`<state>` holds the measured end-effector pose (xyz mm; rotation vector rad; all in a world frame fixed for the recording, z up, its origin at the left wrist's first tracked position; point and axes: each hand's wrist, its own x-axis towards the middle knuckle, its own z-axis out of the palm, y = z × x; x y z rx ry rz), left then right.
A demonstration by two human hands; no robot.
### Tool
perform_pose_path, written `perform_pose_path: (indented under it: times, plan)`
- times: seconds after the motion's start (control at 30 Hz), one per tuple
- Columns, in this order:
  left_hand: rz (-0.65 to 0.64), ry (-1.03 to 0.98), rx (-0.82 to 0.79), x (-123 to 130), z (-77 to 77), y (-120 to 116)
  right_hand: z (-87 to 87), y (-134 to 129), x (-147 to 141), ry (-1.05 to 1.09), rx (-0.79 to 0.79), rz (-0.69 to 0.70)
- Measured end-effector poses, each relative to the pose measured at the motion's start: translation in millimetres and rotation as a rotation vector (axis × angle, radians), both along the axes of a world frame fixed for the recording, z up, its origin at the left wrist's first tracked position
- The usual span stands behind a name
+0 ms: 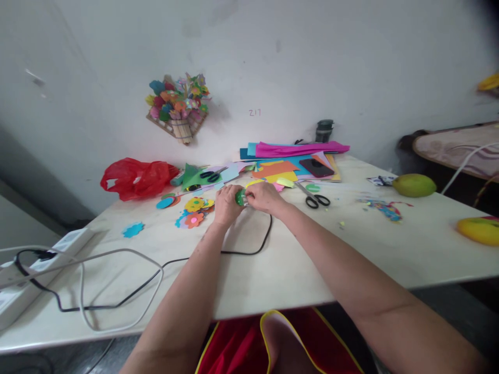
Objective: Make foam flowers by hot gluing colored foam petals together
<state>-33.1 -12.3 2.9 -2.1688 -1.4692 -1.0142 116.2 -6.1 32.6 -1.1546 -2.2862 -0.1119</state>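
My left hand (227, 204) is closed around a small round green piece (239, 197), whose exact kind I cannot make out. Fingers of my right hand (264, 197) are pinched together against its right side, by a pale shiny bit; what they grip is too small to tell. A black cord (249, 253) loops over the table below both hands. Left of my left hand lie flower-shaped paper cutouts (194, 220) in orange, yellow and blue. Black-handled scissors (316, 200) rest to the right of my right hand.
A red plastic bag (136, 179) sits at the back left, with more scissors (213, 174) on paper nearby. Coloured sheets (273, 169) and a phone (316, 167) lie at the back. A power strip (42, 275) with cables occupies the left; a green mango (414, 185) is right.
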Motion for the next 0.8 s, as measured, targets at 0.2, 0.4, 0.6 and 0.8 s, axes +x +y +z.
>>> perform_pose_path:
  times: [0.2, 0.4, 0.6, 0.8]
  plan:
    - [0.008, -0.061, -0.026, -2.9, -3.3, 4.8, 1.2, 2.3, 2.3, 0.109, -0.078, 0.065]
    - [0.005, -0.037, -0.038, -1.1, -1.5, 2.7, 0.8, 1.1, 0.8, 0.089, -0.090, -0.002]
    - [-0.002, -0.014, -0.028, 0.9, -1.9, 1.6, -2.3, 0.6, -1.1, 0.091, -0.108, -0.046]
    - [-0.003, -0.020, -0.036, 0.6, -3.4, 2.6, -2.5, 3.6, -1.0, 0.153, -0.157, -0.026]
